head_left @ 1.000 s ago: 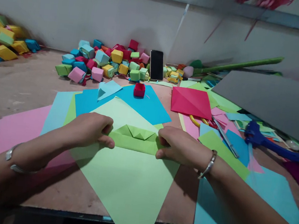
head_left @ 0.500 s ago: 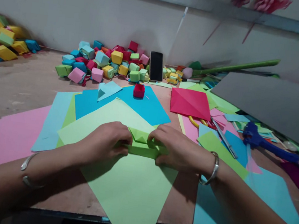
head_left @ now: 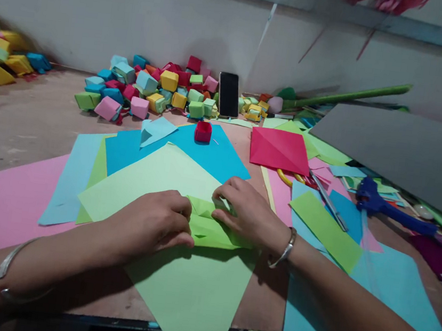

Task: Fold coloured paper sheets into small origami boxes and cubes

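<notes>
A bright green folded paper (head_left: 212, 233) with creased flaps lies between my hands, over a large pale green sheet (head_left: 193, 291). My left hand (head_left: 164, 220) is closed on its left end, thumb toward the near edge. My right hand (head_left: 242, 208) has its bent thumb and fingers on the paper's upper right part, holding a flap there. The fingertips of both hands partly cover the paper. Beyond them, a small red paper box (head_left: 203, 132) stands on a blue sheet (head_left: 222, 157), beside a folded light blue paper (head_left: 156, 132).
Several paper cubes (head_left: 146, 84) are heaped by the wall, next to a leaning phone (head_left: 228, 95). At the right lie a red folded paper (head_left: 279, 150), scissors (head_left: 331, 203) and a blue glue gun (head_left: 392, 211). Pink sheets (head_left: 11, 199) spread at the left.
The green paper's near part has opened out from a narrow straight strip into a wider, creased shape. My left hand has moved slightly nearer; my right hand has shifted up and left along the paper.
</notes>
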A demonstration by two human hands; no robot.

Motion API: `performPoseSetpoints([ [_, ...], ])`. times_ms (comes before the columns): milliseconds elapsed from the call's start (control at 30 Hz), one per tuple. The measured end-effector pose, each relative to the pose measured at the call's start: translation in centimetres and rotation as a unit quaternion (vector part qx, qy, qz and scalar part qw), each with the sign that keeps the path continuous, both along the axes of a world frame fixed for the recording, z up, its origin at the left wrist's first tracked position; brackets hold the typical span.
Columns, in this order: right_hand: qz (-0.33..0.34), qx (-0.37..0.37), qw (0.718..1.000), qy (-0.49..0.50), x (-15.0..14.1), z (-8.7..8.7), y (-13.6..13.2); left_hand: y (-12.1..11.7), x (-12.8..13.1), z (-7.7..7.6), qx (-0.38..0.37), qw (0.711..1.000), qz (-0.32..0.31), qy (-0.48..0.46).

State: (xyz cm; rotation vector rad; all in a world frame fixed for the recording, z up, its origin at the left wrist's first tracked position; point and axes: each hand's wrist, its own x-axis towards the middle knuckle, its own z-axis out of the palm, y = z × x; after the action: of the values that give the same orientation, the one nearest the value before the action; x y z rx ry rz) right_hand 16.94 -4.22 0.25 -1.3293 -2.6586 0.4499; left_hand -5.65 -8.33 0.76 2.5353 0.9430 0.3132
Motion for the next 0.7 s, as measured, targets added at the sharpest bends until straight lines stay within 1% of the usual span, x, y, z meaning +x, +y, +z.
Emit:
performPoseSetpoints([
  [67,0.018,-0.014,1.000,0.014,0.1,0.2,0.0,-0.1,0.0,-0.1,-0.006,1.000,0.006,-0.001],
  [167,0.007,-0.044,0.999,0.026,0.0,0.6,0.0,-0.1,0.0,-0.5,0.003,1.000,0.015,-0.009],
  [200,0.003,-0.056,0.998,0.031,0.0,0.6,0.0,-0.1,0.1,-0.7,0.014,1.000,0.024,-0.009],
  [267,0.010,-0.063,0.997,0.047,-0.2,0.6,-0.1,-0.2,0.4,-1.0,0.058,0.996,0.063,-0.003],
  [333,0.045,-0.031,0.997,0.053,-0.3,0.4,-0.3,-0.3,0.7,-1.1,0.123,0.986,0.112,-0.004],
  [400,0.090,0.029,0.995,0.039,-0.5,0.1,-0.5,-0.4,1.0,-1.1,0.165,0.978,0.128,-0.011],
  [500,0.145,0.111,0.983,-0.016,-0.5,-0.1,-0.7,-0.3,1.1,-1.1,0.173,0.981,0.093,-0.006],
  [567,0.174,0.144,0.972,-0.058,-0.4,0.1,-0.8,-0.2,1.1,-1.1,0.185,0.980,0.067,0.015],
  [633,0.197,0.148,0.965,-0.094,-0.1,0.8,-1.0,-0.1,1.0,-1.0,0.202,0.977,0.045,0.046],
  [700,0.204,0.135,0.961,-0.131,0.2,1.8,-1.3,-0.1,1.0,-0.9,0.214,0.973,0.021,0.084],
])
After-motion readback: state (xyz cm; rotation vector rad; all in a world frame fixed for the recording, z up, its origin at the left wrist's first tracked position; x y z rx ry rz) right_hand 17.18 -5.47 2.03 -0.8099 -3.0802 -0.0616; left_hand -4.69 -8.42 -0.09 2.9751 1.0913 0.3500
